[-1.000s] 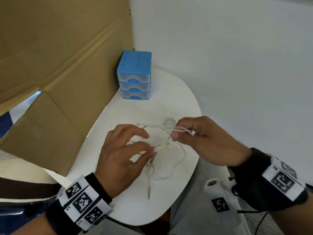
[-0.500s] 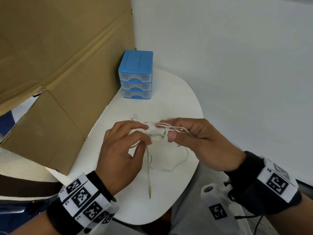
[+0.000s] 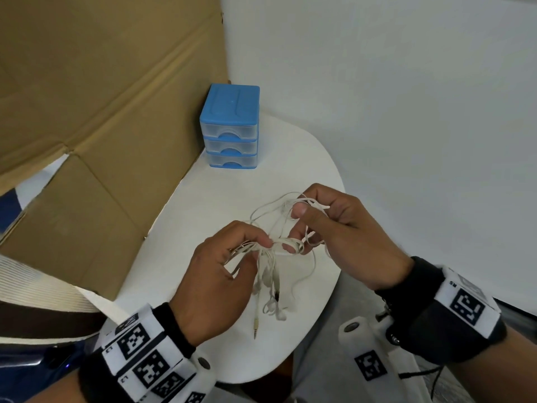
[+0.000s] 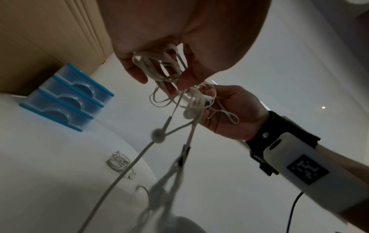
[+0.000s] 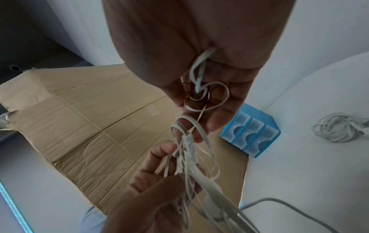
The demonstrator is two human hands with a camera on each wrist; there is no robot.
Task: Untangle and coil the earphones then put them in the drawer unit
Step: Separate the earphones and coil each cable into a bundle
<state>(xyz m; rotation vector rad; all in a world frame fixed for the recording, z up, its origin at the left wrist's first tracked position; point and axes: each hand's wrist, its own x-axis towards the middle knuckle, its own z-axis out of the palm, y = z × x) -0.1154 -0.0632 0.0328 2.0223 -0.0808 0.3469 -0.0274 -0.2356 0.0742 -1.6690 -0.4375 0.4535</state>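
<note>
Both hands hold a tangle of white earphones [image 3: 271, 258] above the round white table [image 3: 220, 199]. My left hand [image 3: 266, 242] pinches a bunch of cable loops [image 4: 159, 67] between thumb and fingers. The right hand [image 3: 296, 228], just right of it, grips other loops [image 5: 199, 94] in its curled fingers. An earbud [image 3: 280, 315] and the jack plug [image 3: 255, 330] dangle below the left hand. At the table's far side stands the blue drawer unit [image 3: 231, 126], its three clear drawers shut.
A second bundle of white earphones [image 5: 337, 129] lies on the table, also seen in the left wrist view [image 4: 117, 163]. Brown cardboard [image 3: 101, 97] stands along the table's left edge. A white wall [image 3: 406, 112] lies behind and to the right.
The hands have gathered more cable and lifted it. The loose loop that lay on the table now hangs from my left hand. The right hand has moved slightly up and right.
</note>
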